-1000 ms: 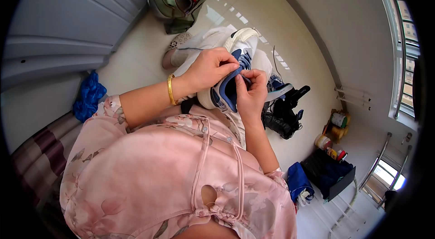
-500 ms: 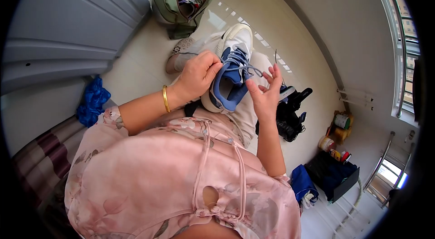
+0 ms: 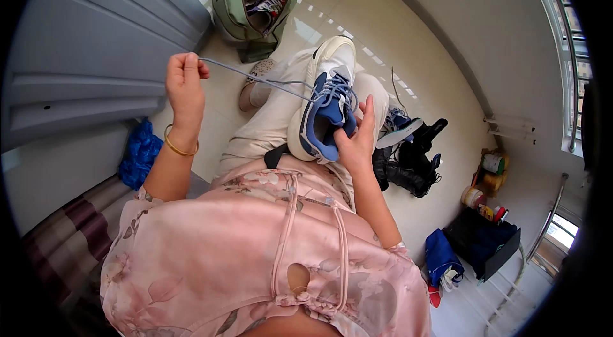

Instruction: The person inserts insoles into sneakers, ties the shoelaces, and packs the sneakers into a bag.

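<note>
A white and blue sneaker rests on my lap, toe pointing away from me, its opening facing up. My left hand is out to the left, fingers closed on the end of a blue-grey shoelace. The lace runs taut from there to the sneaker's upper eyelets. At the shoe's right side, my right hand holds the collar, thumb at the opening and the other fingers along the outside. Part of its grip is hidden by the shoe.
A green bag with patterned shoes stands ahead on the tiled floor. To the right lie another blue sneaker and black shoes. A blue plastic bag sits at left beside a grey panel.
My left hand has moved from the shoe far out to the left, drawing the shoelace with it. My right hand has come down from beside the laces onto the shoe's collar.
</note>
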`<state>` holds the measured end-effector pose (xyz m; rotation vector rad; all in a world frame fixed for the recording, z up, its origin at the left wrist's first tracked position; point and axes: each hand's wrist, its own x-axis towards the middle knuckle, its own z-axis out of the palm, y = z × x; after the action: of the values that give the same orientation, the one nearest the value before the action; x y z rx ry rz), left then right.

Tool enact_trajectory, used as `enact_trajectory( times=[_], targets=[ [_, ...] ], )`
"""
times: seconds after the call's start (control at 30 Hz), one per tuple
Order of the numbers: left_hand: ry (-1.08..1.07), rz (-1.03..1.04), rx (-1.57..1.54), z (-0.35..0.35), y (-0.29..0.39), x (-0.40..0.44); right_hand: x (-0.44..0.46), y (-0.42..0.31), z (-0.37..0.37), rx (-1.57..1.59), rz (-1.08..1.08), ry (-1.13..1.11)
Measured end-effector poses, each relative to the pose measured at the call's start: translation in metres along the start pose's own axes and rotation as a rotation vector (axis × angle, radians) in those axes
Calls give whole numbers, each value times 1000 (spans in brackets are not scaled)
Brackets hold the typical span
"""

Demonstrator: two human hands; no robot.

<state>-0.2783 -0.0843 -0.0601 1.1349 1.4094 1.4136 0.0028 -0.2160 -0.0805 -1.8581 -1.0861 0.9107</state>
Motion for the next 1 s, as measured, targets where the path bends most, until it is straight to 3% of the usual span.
enact_trajectory(
  times=[0.2,0.3,0.4,0.47,0.53,0.67,0.73,0.83,0.97,1.0],
  targets=[
    [325,-58,63,-61,2,23,3,-11,1,168,69,-114],
    [336,-81,167,-73,-1,29,3,-19,2,218,59,-118],
    [67,46,752,-74,-36,31,8,5,12,-21,-108,-43],
    [-39,352,929,-42,-36,12,6,4,10,-83,-149,-44],
    [-221,257,647,-9,-26,1,2,-1,5,-114,-164,-36],
    [-652,227,387,49,-18,-4,-4,-20,1,-45,-92,-38],
    [-790,381,428,71,-14,-6,-6,-23,0,-34,-65,-30],
    [-1073,302,440,87,-14,-4,-4,-16,-5,-64,-92,2],
    [-1216,-167,381,77,3,3,2,-9,-22,-113,-147,1],
    [-1256,-141,311,67,11,8,4,-19,-30,-147,-164,-8]
  ],
)
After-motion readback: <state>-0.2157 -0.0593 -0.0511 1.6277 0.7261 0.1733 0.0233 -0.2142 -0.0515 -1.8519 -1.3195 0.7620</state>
